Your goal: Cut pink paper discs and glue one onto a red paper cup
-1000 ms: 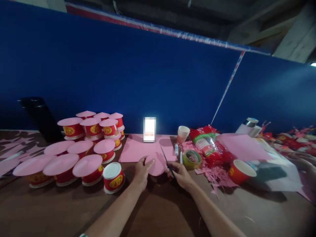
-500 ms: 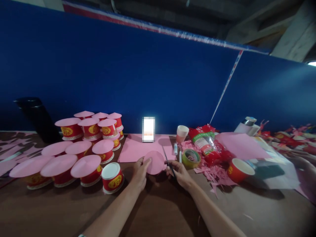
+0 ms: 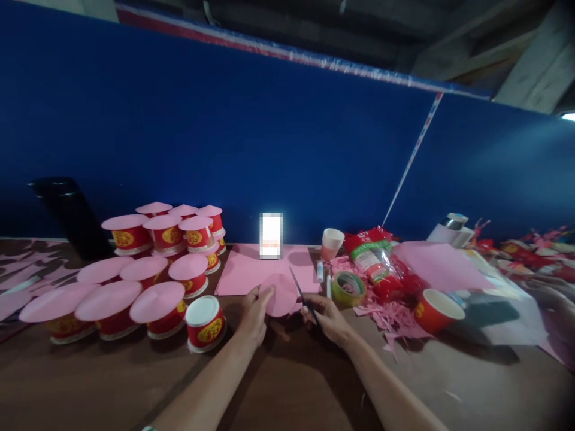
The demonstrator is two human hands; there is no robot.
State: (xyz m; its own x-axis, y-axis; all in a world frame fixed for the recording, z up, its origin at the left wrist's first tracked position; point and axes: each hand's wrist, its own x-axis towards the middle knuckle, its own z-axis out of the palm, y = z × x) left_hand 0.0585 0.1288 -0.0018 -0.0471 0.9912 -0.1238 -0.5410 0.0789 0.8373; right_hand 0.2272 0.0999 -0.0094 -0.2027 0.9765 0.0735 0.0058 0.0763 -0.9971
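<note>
A round disc of pink paper [image 3: 283, 296] is pinched between the thumb and fingers of my left hand [image 3: 256, 311]. My right hand [image 3: 326, 317] is closed round the handles of a pair of scissors [image 3: 302, 291], whose blades point up and to the left at the disc's right edge. A small pink strip of paper shows at the disc's lower right, by the scissors. Behind the disc lie pink paper sheets [image 3: 233, 269] on the brown table [image 3: 287, 383]. Left of my left hand stands an upside-down red paper cup [image 3: 205, 323] with its white base up.
Several red cups topped with pink paper cones [image 3: 157, 302] fill the left side. A phone [image 3: 271, 236] stands at the back. To the right are a tape roll [image 3: 348, 288], pink scraps [image 3: 395, 317], a red bag [image 3: 372, 257] and an upright red cup [image 3: 435, 311]. Another person's arm [image 3: 554, 293] reaches in at far right.
The scissors have shifted slightly to the left and their blade now lies nearer the disc's upper right edge. My left hand keeps hold of the disc, nearly unmoved.
</note>
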